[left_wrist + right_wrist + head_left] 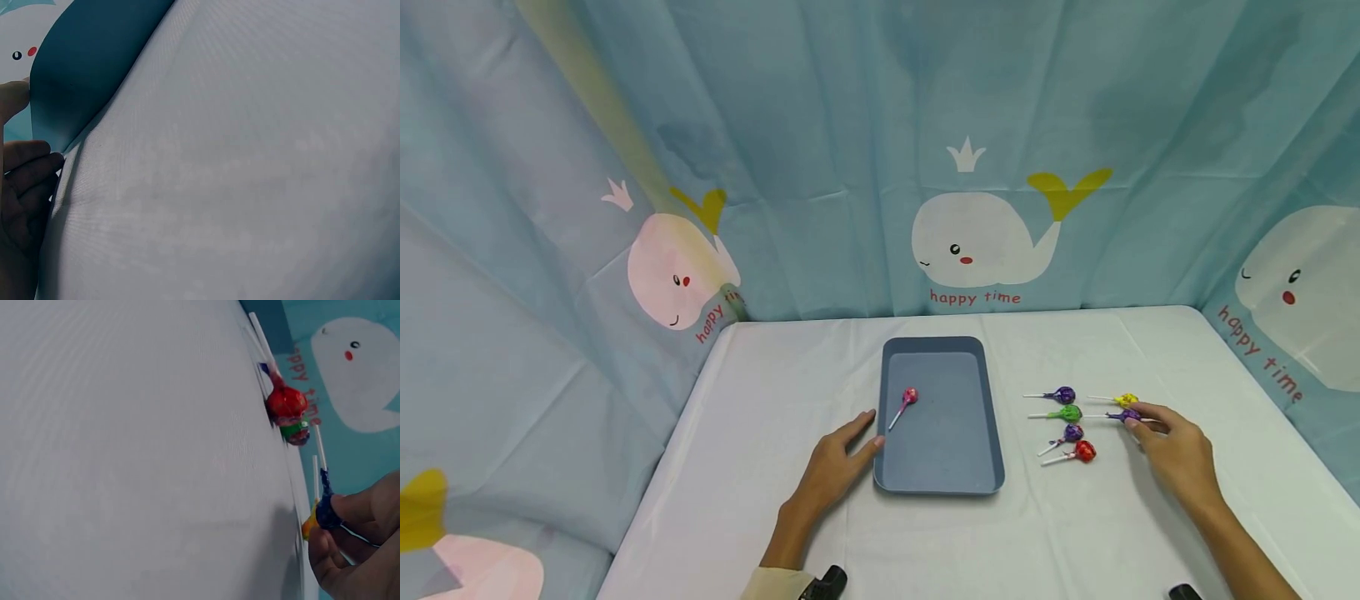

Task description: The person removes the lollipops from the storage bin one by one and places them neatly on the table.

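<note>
My right hand [1180, 454] pinches a purple-wrapped lollipop [1123, 415] by its candy end, between thumb and fingers, with the white stick pointing left. Close behind it lies a yellow lollipop [1125, 400]. To the left are a purple lollipop [1064, 395], a green one [1069, 412], a smaller purple one [1073, 432] and a red one [1085, 451]. My left hand [835, 468] touches the left rim of a blue-grey tray [947, 442], its fingers spread along the side. Inside the tray rests a pink lollipop [911, 395], stick toward the near left.
A white cloth [1037, 533] covers the table. Blue curtains [820, 233] printed with whales hang behind and at both sides. The tray stands left of the lollipop group, with a strip of tablecloth between them.
</note>
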A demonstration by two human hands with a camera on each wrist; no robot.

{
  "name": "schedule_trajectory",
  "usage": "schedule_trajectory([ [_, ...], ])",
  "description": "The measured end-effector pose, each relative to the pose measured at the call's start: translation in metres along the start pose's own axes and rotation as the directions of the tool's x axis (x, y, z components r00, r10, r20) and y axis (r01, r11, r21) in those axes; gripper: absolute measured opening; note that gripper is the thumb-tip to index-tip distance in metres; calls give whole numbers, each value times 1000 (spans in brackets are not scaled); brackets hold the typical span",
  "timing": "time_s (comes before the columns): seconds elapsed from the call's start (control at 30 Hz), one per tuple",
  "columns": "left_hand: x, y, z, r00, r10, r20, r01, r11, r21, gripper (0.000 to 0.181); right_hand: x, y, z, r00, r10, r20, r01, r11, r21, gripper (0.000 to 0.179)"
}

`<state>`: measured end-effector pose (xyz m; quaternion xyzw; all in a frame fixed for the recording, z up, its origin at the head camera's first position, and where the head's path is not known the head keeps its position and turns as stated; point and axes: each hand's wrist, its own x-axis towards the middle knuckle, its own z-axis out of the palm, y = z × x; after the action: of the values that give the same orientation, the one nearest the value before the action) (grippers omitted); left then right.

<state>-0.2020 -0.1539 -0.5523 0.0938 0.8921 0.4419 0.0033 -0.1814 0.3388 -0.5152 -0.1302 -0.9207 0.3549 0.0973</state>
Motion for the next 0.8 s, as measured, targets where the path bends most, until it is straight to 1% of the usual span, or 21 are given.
schedule_trajectory([
  [0.17,0,0,0,1000,0,-5,0,1000,-1,67,4,5,-3,999,28,26,-28,1000,0,39],
  [0.33,0,0,0,1000,3,-6,-3,1000,-3,67,6,8,-1,997,62,40,-62,998,-5,40],
  [0.8,0,-1,1,1000,5,-6,-5,1000,-6,67,8,13,4,997,68,25,-67,998,-16,41],
])
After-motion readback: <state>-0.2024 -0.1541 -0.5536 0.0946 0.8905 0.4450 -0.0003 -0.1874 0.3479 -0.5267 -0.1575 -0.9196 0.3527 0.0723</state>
